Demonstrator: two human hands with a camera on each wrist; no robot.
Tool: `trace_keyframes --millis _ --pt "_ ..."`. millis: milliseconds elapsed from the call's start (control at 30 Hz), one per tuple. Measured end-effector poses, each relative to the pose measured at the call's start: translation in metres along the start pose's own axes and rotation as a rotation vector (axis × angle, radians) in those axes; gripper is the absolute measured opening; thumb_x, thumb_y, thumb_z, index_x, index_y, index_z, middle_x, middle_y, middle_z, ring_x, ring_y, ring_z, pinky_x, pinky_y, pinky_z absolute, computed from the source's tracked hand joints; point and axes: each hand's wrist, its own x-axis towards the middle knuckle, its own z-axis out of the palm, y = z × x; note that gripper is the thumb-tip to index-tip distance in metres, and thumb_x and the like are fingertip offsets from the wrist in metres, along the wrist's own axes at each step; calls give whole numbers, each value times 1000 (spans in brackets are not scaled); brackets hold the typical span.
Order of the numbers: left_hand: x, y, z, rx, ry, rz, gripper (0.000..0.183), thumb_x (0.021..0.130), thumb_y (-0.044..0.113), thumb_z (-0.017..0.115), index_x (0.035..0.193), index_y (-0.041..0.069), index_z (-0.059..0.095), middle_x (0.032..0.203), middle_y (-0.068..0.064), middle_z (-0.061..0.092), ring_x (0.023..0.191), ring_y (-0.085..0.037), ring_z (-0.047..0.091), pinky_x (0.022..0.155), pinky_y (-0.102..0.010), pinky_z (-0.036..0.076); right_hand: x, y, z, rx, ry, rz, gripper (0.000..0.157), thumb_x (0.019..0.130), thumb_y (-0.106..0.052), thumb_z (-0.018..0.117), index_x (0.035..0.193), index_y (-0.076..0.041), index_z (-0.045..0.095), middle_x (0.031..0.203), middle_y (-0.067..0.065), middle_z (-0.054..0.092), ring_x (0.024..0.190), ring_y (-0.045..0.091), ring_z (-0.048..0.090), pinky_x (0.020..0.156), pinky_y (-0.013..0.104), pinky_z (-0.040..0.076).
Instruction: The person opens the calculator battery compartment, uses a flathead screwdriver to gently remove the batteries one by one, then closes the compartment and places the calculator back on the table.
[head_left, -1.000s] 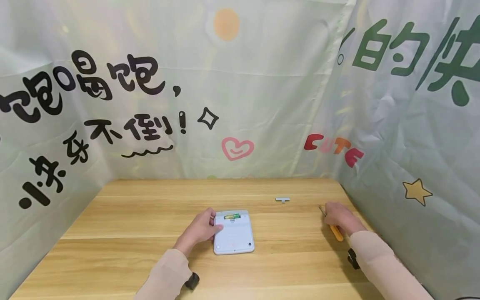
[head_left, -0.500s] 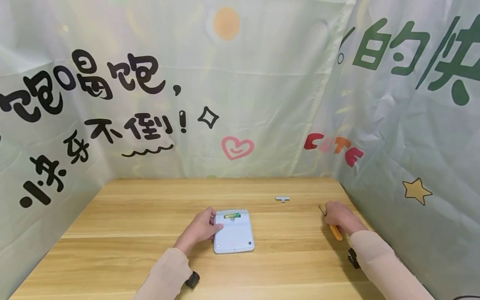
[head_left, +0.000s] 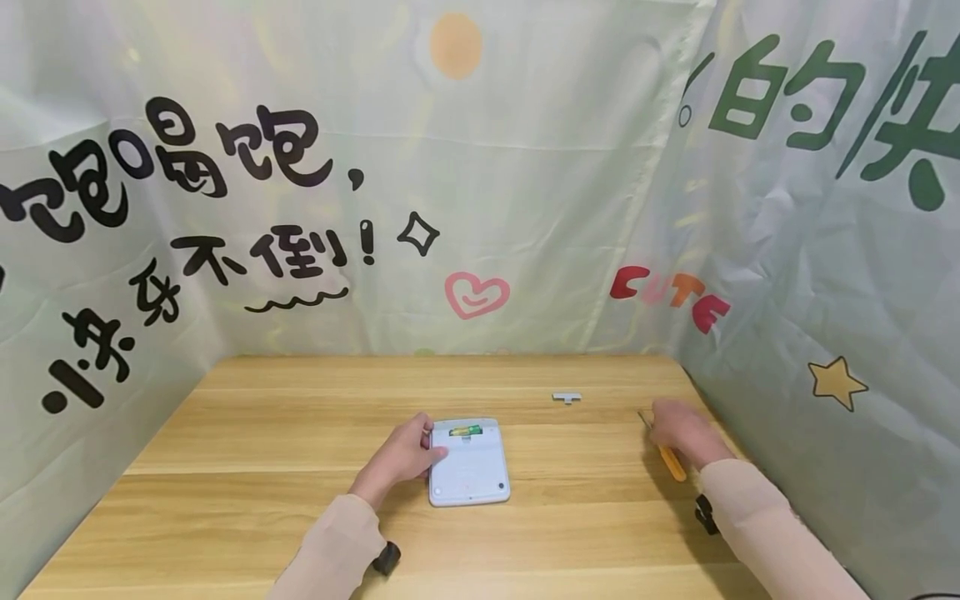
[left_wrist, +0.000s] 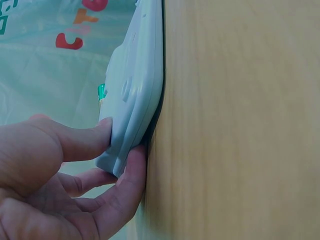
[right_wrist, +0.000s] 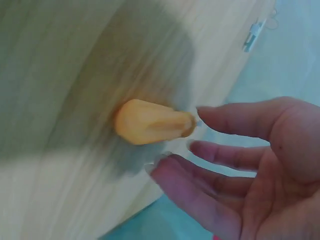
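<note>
A white calculator (head_left: 470, 475) lies face down on the table, its battery compartment uncovered and a green battery (head_left: 465, 430) inside. My left hand (head_left: 405, 450) pinches its upper left edge. In the left wrist view the thumb presses the calculator's back (left_wrist: 131, 92) while the fingers reach under the rim. Over at the right, my right hand (head_left: 681, 432) hovers around a screwdriver with an orange handle (head_left: 672, 463). Thumb and fingers stand apart beside the screwdriver (right_wrist: 152, 122) in the right wrist view; the thumb tip comes near its collar.
A small grey battery cover (head_left: 567, 397) lies farther back on the wooden table (head_left: 300, 417), between the calculator and the screwdriver. Printed cloth walls (head_left: 525, 208) enclose the back and both sides. Black wrist devices (head_left: 386, 558) sit under both sleeves.
Both hands, the calculator and the screwdriver keep their places. Only a slight shift of the head view shows.
</note>
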Motion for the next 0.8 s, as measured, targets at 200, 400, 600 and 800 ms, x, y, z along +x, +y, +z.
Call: trace_keyframes --millis 200,400,600,800 --pt "0 -1 0 1 -7 0 39 97 12 73 128 1 52 102 -12 56 82 -20 58 65 -29 56 -2 -26 -12 -13 82 -36 12 85 -8 68 89 -1 59 81 14 63 73 29 60 63 45 51" --pt "0 0 -1 2 -3 -7 39 97 12 73 128 2 52 102 -12 57 82 -20 58 65 -29 56 2 -73 -21 17 84 -125 28 91 -15 72 112 2 65 114 23 72 101 41 69 86 54 57" --pt "-1 -1 -2 -2 0 -4 39 96 12 73 127 1 52 101 -12 56 82 -20 58 64 -28 55 8 -119 -19 54 74 -244 28 93 -13 71 117 1 66 113 20 73 84 25 67 81 47 58" --pt "-2 0 -1 4 1 7 39 96 12 74 127 1 52 101 -12 57 81 -20 58 65 -28 55 11 -157 -16 77 92 -335 23 91 -8 72 112 1 68 92 12 72 69 17 56 76 41 56"
